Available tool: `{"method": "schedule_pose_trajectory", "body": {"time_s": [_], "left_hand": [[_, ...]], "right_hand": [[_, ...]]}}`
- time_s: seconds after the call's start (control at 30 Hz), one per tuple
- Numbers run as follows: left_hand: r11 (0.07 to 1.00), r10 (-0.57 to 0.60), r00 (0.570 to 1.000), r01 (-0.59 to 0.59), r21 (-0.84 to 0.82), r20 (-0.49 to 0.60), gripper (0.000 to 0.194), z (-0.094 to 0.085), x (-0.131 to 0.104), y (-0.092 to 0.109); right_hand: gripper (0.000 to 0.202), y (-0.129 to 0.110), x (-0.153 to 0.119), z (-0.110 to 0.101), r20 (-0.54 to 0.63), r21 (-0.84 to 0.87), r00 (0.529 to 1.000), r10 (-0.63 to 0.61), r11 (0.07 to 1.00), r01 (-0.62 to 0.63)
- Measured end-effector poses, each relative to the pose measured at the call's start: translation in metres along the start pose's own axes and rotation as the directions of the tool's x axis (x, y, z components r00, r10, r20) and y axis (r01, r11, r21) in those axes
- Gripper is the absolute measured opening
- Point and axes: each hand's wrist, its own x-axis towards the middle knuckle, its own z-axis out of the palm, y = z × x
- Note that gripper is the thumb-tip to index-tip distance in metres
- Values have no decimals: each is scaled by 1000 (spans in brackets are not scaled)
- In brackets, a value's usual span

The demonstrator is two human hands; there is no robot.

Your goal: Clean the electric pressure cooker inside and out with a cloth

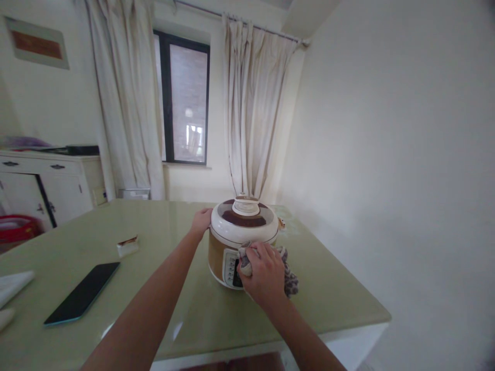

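Observation:
A white and gold-brown rice cooker (220, 250) stands upright on the table, its lid closed. Its front carries a panel of buttons (230, 265) and a dark display, partly covered by my right hand. My left hand (201, 220) grips the cooker's left side at lid height, with some fingers hidden behind it. Bunched in my right hand (266, 270) is a patterned grey and white cloth (291, 282), pressed to the front of the cooker just beside the buttons. Part of the cloth hangs out to the right of that hand.
The pale green tabletop (162, 314) ends near a white wall at right. On the left lie a dark phone or tablet (83, 293), a small white packet (127, 246) and a white object (13, 286) cut by the frame. A white cabinet (62, 178) stands behind.

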Motion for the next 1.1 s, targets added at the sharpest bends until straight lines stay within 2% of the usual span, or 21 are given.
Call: {"method": "schedule_pose_trajectory", "body": {"time_s": [0.2, 0.3, 0.43, 0.57, 0.83, 0.93, 1.1], "left_hand": [[1000, -5, 1000, 5, 4, 9, 27, 0, -1, 0], [1000, -1, 1000, 1, 4, 15, 27, 0, -1, -1], [1000, 0, 1000, 0, 1, 13, 23, 0, -1, 0], [1000, -5, 1000, 5, -4, 16, 23, 1, -1, 1], [1000, -8, 1000, 8, -6, 19, 23, 2, -3, 2], [1000, -9, 1000, 9, -10, 11, 23, 2, -2, 1], [1000, -23, 1000, 24, -9, 7, 25, 2, -2, 2]], "right_hand": [[19, -36, 20, 0, 120, -53, 992, -41, 997, 47], [21, -44, 25, 2, 134, -48, 990, -46, 997, 52], [20, -32, 19, 1, 115, 38, 993, -1, 999, -3], [10, -13, 11, -5, 84, 103, 994, 71, 991, -80], [11, 20, 8, -16, 70, 63, 990, 123, 990, -128], [12, 17, 10, -19, 123, 31, 982, 142, 989, -147], [15, -11, 23, -20, 237, -4, 962, 138, 990, -141]]}}
